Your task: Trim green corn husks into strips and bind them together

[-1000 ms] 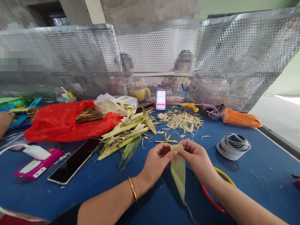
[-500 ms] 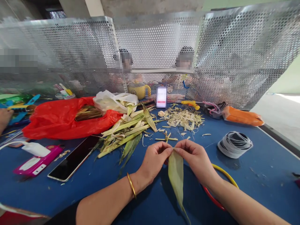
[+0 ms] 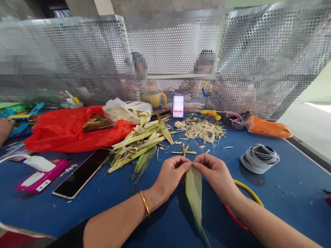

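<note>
A pale green corn husk hangs down, its thin tip trailing toward me. My left hand pinches its top end between thumb and fingers. My right hand pinches the same end from the other side, so the two thumbs nearly meet. Just beyond my fingertips lies a small cross of tied husk strips. Under and behind my right forearm runs a yellow and red ring, partly hidden. To the left a heap of husks lies on the blue table.
A spool of grey-white thread stands at right. Husk scraps are piled behind the hands, near an upright phone. At left are a red bag, a dark phone and a magenta power bank. A perforated metal screen borders the back.
Almost nothing differs. Both hands keep their pinch on the top of the corn husk, and the view has shifted very slightly.
</note>
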### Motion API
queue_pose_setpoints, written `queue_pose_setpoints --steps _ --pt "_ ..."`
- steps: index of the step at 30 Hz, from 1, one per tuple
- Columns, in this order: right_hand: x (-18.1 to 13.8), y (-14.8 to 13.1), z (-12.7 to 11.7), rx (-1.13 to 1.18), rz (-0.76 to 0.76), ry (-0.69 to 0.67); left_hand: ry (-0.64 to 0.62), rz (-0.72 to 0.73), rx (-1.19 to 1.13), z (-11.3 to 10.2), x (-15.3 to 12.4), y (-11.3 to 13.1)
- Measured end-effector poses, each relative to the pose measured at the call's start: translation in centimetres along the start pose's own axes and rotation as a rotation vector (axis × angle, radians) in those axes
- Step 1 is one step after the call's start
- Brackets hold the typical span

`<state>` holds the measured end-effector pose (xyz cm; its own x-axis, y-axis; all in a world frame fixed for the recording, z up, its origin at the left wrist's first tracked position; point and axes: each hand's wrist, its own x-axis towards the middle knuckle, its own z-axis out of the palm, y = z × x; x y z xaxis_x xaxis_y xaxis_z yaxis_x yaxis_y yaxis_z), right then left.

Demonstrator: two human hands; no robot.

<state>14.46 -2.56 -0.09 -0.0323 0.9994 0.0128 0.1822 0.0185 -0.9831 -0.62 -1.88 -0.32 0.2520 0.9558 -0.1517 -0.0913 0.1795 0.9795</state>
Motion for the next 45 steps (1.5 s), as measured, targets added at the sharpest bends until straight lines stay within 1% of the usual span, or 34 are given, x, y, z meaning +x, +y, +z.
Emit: queue_pose_setpoints --steps 6,17,21,28,37,42,45 --pt "0.07 -0.11 -0.03 0.020 -0.002 -0.020 0.001 0.010 0.027 -0.04 0.07 0.05" --pt "0.12 -0.21 0.01 0.070 0.047 -0.035 -0.042 -0.007 0.000 -0.44 0.19 0.17" --pt "0.08 -0.18 -0.04 0.093 0.059 -0.048 -0.037 0.004 0.024 -0.45 0.21 0.19" --pt "-0.10 -0.16 0.06 0.047 -0.010 -0.046 -0.012 0.017 0.016 -0.26 0.22 -0.09" --pt "-0.31 0.64 0.31 -0.022 -0.153 -0.029 -0.016 -0.028 -0.054 -0.07 0.18 0.06" --pt "-0.44 0.53 0.45 -0.017 -0.175 -0.005 -0.018 -0.036 -0.081 -0.01 0.12 0.15" --pt "-0.41 0.43 0.47 0.033 -0.146 -0.005 -0.013 -0.044 -0.093 0.01 0.07 0.22"
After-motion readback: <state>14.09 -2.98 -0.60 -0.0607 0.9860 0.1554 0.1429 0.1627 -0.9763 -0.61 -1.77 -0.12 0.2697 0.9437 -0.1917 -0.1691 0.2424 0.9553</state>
